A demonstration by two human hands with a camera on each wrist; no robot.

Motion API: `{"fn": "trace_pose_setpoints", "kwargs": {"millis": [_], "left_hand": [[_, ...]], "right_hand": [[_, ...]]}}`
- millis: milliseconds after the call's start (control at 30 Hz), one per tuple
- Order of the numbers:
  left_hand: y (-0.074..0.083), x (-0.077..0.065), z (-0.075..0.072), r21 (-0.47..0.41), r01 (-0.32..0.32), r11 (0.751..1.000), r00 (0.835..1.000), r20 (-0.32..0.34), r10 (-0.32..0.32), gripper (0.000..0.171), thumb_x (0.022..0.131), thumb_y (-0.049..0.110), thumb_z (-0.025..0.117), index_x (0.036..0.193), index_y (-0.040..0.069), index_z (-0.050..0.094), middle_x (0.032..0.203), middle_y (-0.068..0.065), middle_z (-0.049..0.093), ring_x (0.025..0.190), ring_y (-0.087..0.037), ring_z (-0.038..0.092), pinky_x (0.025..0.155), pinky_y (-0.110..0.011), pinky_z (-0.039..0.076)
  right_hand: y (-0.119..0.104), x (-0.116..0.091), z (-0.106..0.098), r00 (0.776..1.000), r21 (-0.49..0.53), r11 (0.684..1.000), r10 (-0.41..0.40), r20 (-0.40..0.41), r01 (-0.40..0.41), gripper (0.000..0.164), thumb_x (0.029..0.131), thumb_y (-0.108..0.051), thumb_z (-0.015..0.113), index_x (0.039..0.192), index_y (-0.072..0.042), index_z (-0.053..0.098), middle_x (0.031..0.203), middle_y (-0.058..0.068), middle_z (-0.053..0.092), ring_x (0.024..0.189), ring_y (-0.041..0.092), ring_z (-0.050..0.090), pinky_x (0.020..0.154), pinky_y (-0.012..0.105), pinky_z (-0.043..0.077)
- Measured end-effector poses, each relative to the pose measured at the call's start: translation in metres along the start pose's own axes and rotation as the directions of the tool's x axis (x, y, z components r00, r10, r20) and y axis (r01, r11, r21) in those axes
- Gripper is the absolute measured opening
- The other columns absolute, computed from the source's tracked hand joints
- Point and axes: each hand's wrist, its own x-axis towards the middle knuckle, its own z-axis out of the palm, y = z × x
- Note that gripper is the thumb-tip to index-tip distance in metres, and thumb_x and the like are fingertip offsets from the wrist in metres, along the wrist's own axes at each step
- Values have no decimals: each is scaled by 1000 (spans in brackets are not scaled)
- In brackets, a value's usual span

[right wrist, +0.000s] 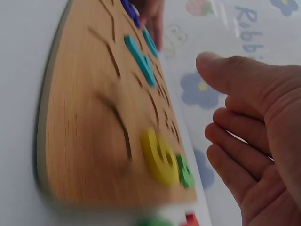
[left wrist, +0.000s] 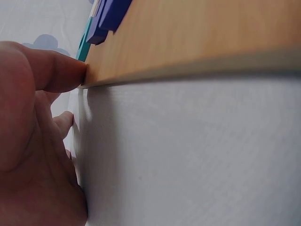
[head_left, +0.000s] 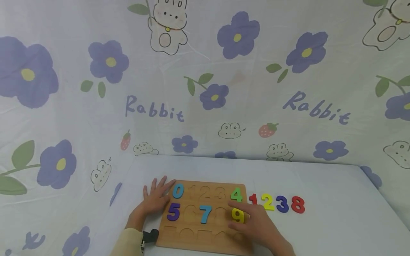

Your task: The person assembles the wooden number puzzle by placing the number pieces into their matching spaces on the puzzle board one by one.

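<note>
A wooden number puzzle board (head_left: 184, 240) lies on the white table. On it are a blue 0 (head_left: 178, 191), green 4 (head_left: 236, 194), purple 5 (head_left: 173, 212), blue 7 (head_left: 205, 214) and yellow 9 (head_left: 237, 215). Bare outlined recesses show between them. My left hand (head_left: 155, 200) rests at the board's left side, fingers spread; its thumb (left wrist: 61, 71) touches the edge in the left wrist view. Above the board's right side, my right hand (head_left: 257, 224) hovers near the 9, holding nothing, thumb and fingers apart in the right wrist view.
Right of the board stand in a row a red 1 (head_left: 253, 199), yellow 2 (head_left: 267, 202), dark blue 3 (head_left: 282, 204) and red 8 (head_left: 298, 204). A blurred green piece (right wrist: 155, 221) shows beside the board's right edge. Behind hangs a flowered rabbit-print cloth (head_left: 205, 71).
</note>
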Motion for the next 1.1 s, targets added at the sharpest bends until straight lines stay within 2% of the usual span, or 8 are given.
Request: {"fn": "trace_pose_setpoints", "kwargs": {"millis": [233, 500, 733, 1000, 1100], "left_hand": [[3, -4, -3, -26, -35, 999, 999, -13, 35, 70, 99, 17, 52, 168, 23, 45, 182, -24, 19, 167, -58, -4, 122, -82, -19], [6, -6, -5, -36, -40, 999, 999, -8, 40, 70, 100, 18, 52, 169, 24, 45, 182, -23, 19, 167, -57, -5, 122, -82, -20], [2, -2, -2, -2, -25, 1000, 1000, -8, 25, 70, 101, 17, 50, 170, 23, 43, 183, -22, 18, 167, -56, -5, 123, -81, -18], [0, -2, -1, -21, -45, 999, 999, -20, 44, 70, 100, 17, 50, 169, 26, 45, 182, -22, 19, 167, -57, -5, 123, -82, -19], [1, -2, -1, -13, -32, 999, 999, -13, 32, 69, 101, 16, 50, 169, 25, 44, 182, -23, 18, 167, -58, -6, 122, -83, -19]], "right_hand": [[31, -22, -28, 999, -77, 997, -24, -26, 22, 60, 86, -39, 94, 142, -27, 75, 138, -10, 77, 126, 22, 75, 103, 48, 63], [56, -36, -44, 999, -103, 994, 47, -2, -47, 62, 83, -36, 96, 141, -26, 76, 134, -7, 80, 124, 25, 75, 104, 57, 62], [68, -39, -47, 996, -100, 991, 90, 23, -87, 61, 83, -42, 95, 139, -27, 77, 134, -7, 80, 129, 29, 73, 105, 57, 61], [73, -36, -36, 972, -69, 972, 227, 62, -223, 58, 80, -28, 98, 135, -30, 79, 129, -10, 80, 124, 21, 70, 109, 55, 59], [75, -37, -33, 972, -66, 972, 230, 55, -227, 60, 79, -26, 98, 135, -30, 79, 131, -11, 79, 127, 22, 69, 111, 56, 58]]}}
